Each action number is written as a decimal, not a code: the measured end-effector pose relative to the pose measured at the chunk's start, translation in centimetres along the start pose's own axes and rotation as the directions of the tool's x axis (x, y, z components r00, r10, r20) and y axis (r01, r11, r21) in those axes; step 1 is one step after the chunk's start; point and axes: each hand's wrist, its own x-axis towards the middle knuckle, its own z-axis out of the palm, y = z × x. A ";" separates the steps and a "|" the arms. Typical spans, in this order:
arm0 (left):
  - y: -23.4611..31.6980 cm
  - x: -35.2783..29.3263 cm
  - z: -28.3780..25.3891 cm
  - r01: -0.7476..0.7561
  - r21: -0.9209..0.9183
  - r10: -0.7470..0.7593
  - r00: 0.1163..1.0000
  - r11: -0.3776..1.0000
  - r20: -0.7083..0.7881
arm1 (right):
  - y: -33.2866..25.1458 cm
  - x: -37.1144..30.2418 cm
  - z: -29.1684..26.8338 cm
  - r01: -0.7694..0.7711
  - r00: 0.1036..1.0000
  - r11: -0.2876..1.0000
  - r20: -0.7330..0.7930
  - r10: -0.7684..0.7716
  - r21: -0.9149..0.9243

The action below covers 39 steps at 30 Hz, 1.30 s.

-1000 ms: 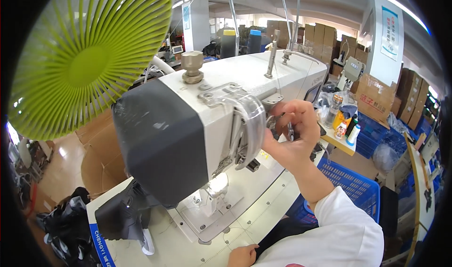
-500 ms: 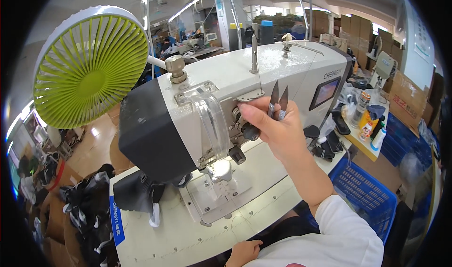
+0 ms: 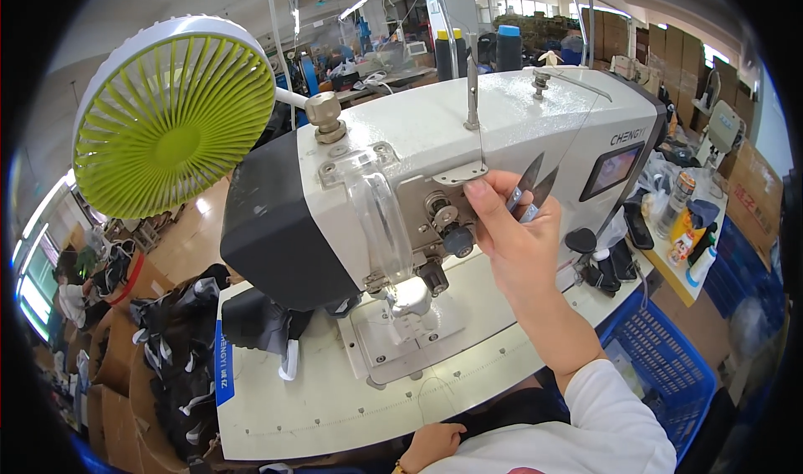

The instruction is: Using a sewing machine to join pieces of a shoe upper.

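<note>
near the white sewing machine (image 3: pixel 401 122), grey snips (image 3: pixel 516 195), pointed blades (image 3: pixel 545 188) apart, gripped in the right hand (image 3: pixel 519 240)

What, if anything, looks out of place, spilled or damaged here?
Nothing looks clearly spilled or damaged. Slightly odd: the right hand has its fingertips up against the front of the sewing machine while thread snips sit in the same grip, blades apart and pointing up.

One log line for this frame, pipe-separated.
right hand: holds snips, at thread guide | left hand: near table | dark fabric: on table
</note>
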 end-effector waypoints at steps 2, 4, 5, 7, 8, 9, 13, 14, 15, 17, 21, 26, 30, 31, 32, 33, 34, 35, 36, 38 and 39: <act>-0.9 0.2 0.6 -0.001 0.045 -0.005 0.989 0.999 0.146 | -0.2 -0.1 0.1 -0.008 1.000 1.000 -0.021 0.008 -0.028; -1.4 0.7 0.8 -0.010 0.089 -0.016 0.957 0.996 0.288 | -0.4 -0.6 -0.6 -0.007 1.000 0.996 0.004 0.008 -0.089; -1.6 1.0 0.9 -0.013 0.087 -0.013 0.957 0.996 0.290 | -0.5 -0.7 -0.9 -0.003 1.000 0.988 0.030 0.008 -0.151; -1.8 1.6 1.2 -0.021 0.081 -0.004 0.955 0.997 0.297 | -1.3 -0.6 -0.9 0.012 0.992 0.978 0.129 0.015 -0.208; -1.9 1.9 1.5 -0.026 0.077 0.001 0.953 0.997 0.303 | -1.8 -0.6 -0.9 0.034 0.974 0.964 0.225 0.028 -0.264; -1.9 2.1 1.8 -0.030 0.073 0.006 0.951 0.997 0.308 | -2.3 -0.3 -1.0 0.030 0.974 0.964 0.223 0.031 -0.263; -1.7 2.9 2.9 -0.037 0.059 0.016 0.945 0.998 0.326 | -3.3 1.1 -0.8 -0.135 0.905 0.914 0.328 0.271 -0.383; -1.7 3.0 3.1 -0.038 0.056 0.017 0.944 0.998 0.328 | -3.3 1.2 -0.6 -0.173 0.898 0.918 0.327 0.296 -0.356; -1.7 3.1 3.3 -0.038 0.054 0.018 0.944 0.998 0.331 | -3.2 1.3 -0.6 -0.177 0.896 0.919 0.328 0.298 -0.351; -1.7 3.2 3.8 -0.043 0.048 0.024 0.941 0.998 0.339 | -2.8 1.3 -0.6 -0.261 0.885 0.928 0.319 0.340 -0.266; -1.6 3.0 4.2 -0.053 0.037 0.036 0.936 0.998 0.351 | -2.6 0.5 -0.9 -0.272 0.901 0.937 0.284 0.328 -0.219; -0.6 2.8 2.8 -0.045 -0.034 0.052 0.966 0.998 0.253 | -1.6 0.2 -1.5 -0.173 0.982 0.982 0.061 0.177 -0.071; -0.7 2.6 2.4 -0.043 -0.051 0.053 0.976 0.998 0.212 | -2.0 0.6 -1.6 -0.060 0.961 0.960 0.244 0.129 -0.273; -0.8 2.6 2.4 -0.038 -0.049 0.048 0.976 0.998 0.213 | -2.7 0.8 -1.4 -0.064 0.961 0.961 0.243 0.132 -0.269; -0.9 2.6 2.4 -0.043 -0.055 0.053 0.977 0.998 0.206 | -3.3 1.0 -1.1 -0.185 0.931 0.942 0.258 0.259 -0.279; -0.9 2.6 2.5 -0.047 -0.061 0.058 0.978 0.997 0.199 | -3.6 1.1 -0.9 -0.303 0.883 0.907 0.272 0.382 -0.291; -0.7 2.8 2.3 -0.046 -0.058 0.057 0.977 0.997 0.204 | -3.7 1.2 -0.8 -0.305 0.885 0.908 0.268 0.382 -0.288; -0.3 3.0 2.0 -0.044 -0.065 0.058 0.973 0.997 0.223 | -3.7 1.3 -0.8 -0.318 0.867 0.900 0.294 0.403 -0.298; 0.0 3.2 1.8 -0.042 -0.072 0.058 0.969 0.997 0.242 | -3.8 1.4 -0.8 -0.330 0.847 0.892 0.319 0.424 -0.308; -0.2 3.3 2.2 -0.058 -0.080 0.076 0.969 0.995 0.234 | -4.2 1.6 -0.3 -0.332 0.841 0.875 0.309 0.444 -0.352; -0.4 3.4 2.4 -0.084 -0.090 0.102 0.970 0.992 0.223 | -4.3 1.7 -0.1 -0.327 0.837 0.855 0.298 0.460 -0.402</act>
